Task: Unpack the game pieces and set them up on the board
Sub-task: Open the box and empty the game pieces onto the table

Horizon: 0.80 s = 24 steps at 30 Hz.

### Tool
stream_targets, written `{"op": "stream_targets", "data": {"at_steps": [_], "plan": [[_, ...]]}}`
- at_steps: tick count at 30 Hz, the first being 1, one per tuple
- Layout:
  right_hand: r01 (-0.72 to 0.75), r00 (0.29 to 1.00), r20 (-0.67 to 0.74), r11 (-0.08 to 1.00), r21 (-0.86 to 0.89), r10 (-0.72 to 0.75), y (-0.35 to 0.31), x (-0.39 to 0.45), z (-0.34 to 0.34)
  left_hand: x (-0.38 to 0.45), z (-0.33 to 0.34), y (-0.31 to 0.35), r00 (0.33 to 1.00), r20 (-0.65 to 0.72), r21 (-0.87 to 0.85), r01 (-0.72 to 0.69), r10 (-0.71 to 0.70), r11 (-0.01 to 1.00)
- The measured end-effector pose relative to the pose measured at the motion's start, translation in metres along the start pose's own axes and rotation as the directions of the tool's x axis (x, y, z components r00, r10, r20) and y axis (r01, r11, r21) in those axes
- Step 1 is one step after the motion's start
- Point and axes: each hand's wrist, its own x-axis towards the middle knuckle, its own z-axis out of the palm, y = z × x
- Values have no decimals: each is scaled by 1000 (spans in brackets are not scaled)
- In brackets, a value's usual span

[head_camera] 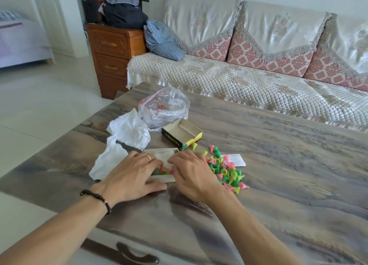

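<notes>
A: Where are the game pieces?

B: Most of the small cone-shaped plastic game pieces [227, 172], pink, green and yellow, lie in a loose heap on the grey wood-pattern table [278, 165], just right of the right hand [191, 173]. A few more are in the shallow beige cardboard tray [163, 155] between the two hands.

A: What do the hands do?

B: The left hand [131, 175], with a ring and a dark bead bracelet [97, 198] at the wrist, rests on the left end of the tray, thumb flat along the near edge. Its fingertips are curled down among the pieces; whether they pinch one, I cannot tell. The right hand lies over the right end of the tray, fingers bent down. Its grip I also cannot tell.

A: Any writing to read?

B: The open green and yellow box lid [182, 133] behind the tray has yellow characters on its dark side, too small to read. A white paper slip [237, 159] under the heap carries print, also unreadable. The clear plastic bag [165, 107] has red marks, not legible.

A: Other things?

B: A crumpled white sheet [123, 141] lies left of the tray. Behind the table stands a quilted cream sofa [239, 79].
</notes>
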Motion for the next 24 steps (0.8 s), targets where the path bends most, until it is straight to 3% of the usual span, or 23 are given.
{"op": "stream_targets", "data": {"at_steps": [2,5,10,13,19,24], "plan": [[28,997,69,997,-65,-24,-2,7,5,2,2,-3,1000,-8,-14,-19,19,1000],[-2,990,141,1000,11,0,-3,13,11,2,8,-6,999,-46,-116,-16,11,993],[-82,986,151,991,107,65,-2,18,18,-1,13,-7,991,-69,-293,87,-111,952],[-78,988,140,994,70,68,-4,21,20,-1,12,-10,986,-60,-347,128,-158,929],[-37,992,121,999,-16,38,-4,26,25,5,13,-13,994,21,-308,112,-111,945],[-78,994,79,996,35,75,-7,29,28,6,17,-13,993,7,-300,116,-120,947]]}}
